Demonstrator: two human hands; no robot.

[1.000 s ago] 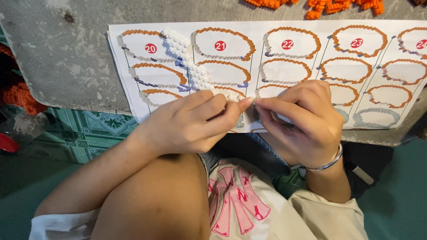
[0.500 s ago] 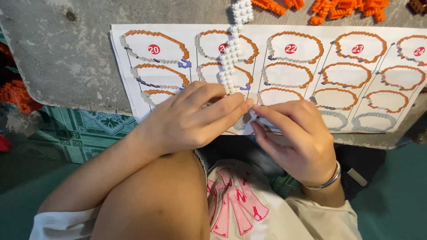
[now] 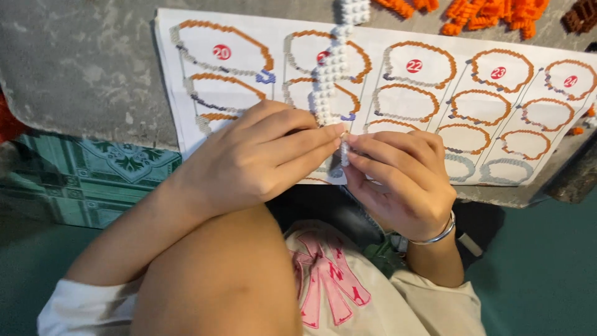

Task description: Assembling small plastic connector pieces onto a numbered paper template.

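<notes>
Over on the far left, a patch of green patterned floor tile (image 3: 93, 171) shows below the edge of a rough grey concrete slab (image 3: 81, 68), and the slab carries everything worth watching. Spread across it is a white printed instruction sheet (image 3: 186, 134) covered in rows of orange-and-grey bead-loop pictures, each column headed by a red round marker.

Coming in from the lower left, the left hand (image 3: 258, 158) lies across the sheet's near edge, fingers curled and drawn together, thumb and forefinger pinched tight on the near end of a white bead strip (image 3: 329, 81). That strip (several beads wide, it looks like) runs straight up from the pinch, over the middle column of loop pictures and off the top of the view, lying on the sheet for most of its length.

Right beside it, fingertip to fingertip, is the right hand (image 3: 401, 183). Its fingers are curled in too, tips pressed onto the same near end of the strip just below the left hand's pinch, so both hands are closed on that one spot. Exactly what sits between the right fingertips is too small to tell. A silver bangle (image 3: 435, 235) circles the right wrist.

Further right, along the top edge, a heap of loose orange beadwork pieces (image 3: 491, 14) lies on the slab above the sheet, and a dark brown piece (image 3: 581, 15) pokes in at the corner
</notes>
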